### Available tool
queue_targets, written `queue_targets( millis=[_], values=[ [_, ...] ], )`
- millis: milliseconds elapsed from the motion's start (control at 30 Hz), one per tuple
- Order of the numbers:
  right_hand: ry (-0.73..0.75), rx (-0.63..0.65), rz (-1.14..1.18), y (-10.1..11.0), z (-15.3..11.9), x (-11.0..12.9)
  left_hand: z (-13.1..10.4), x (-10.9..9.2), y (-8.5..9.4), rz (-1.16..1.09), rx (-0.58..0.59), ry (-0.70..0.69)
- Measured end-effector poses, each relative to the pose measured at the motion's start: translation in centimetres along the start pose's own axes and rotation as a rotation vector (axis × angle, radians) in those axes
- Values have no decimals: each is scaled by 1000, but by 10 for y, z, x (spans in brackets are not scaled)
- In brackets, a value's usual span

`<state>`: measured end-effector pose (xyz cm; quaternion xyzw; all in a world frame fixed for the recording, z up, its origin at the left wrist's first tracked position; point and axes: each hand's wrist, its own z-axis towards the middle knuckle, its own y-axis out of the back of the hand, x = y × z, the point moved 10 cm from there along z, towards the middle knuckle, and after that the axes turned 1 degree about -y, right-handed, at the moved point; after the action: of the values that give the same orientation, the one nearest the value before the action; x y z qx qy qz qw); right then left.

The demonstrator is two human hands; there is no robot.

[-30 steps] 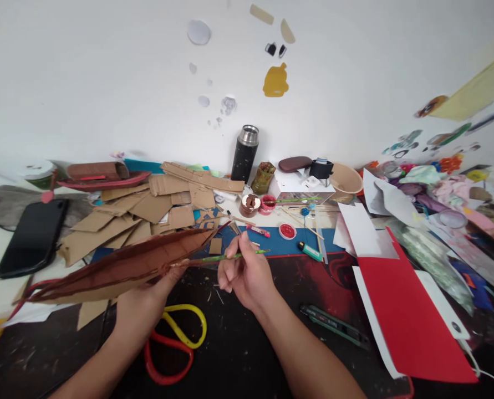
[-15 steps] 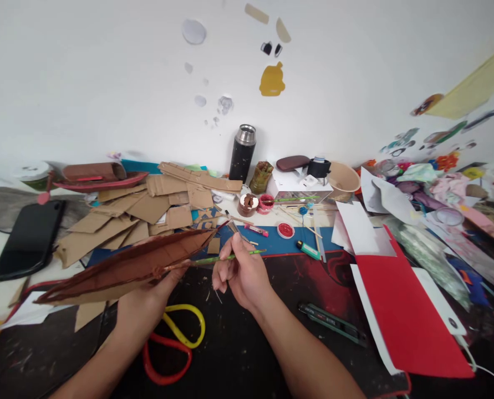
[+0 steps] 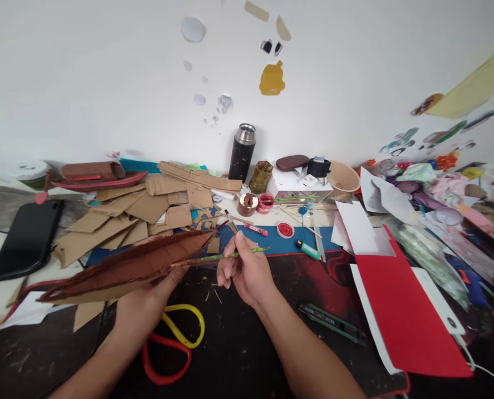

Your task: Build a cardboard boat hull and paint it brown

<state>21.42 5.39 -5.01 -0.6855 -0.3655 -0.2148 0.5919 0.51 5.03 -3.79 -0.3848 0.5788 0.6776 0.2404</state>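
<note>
White wall (image 3: 105, 83) behind; dark mat (image 3: 238, 354) beneath brown model boat (image 3: 130, 266).

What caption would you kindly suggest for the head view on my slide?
Left hand holding a brown boat-shaped piece, right hand holding a green brush at its edge, cardboard scraps behind.

Boat hull (image 3: 130, 265) in L hand (image 3: 153, 302), brush (image 3: 212, 258) in R hand (image 3: 247, 270). Scissors (image 3: 179, 338) R of L hand; cutter (image 3: 332, 323) btwn R hand & paper (image 3: 413, 316). Cardboard pile (image 3: 149, 208) L of flask (image 3: 242, 154), phone (image 3: 26, 238) farther L.
</note>
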Motion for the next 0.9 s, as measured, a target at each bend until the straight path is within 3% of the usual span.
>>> queue_targets(
  millis=[400, 733, 900],
  values=[
    [17, 24, -23, -2, -1, 5, -1, 10, -8, -20, 59, 11],
    [20, 15, -47, -1, -2, 7, 0, -4, -4, -4, 44, -34],
    [36, -9, -13, 4, 1, 9, -2, 0, -2, -23, 26, -46]
  ],
)
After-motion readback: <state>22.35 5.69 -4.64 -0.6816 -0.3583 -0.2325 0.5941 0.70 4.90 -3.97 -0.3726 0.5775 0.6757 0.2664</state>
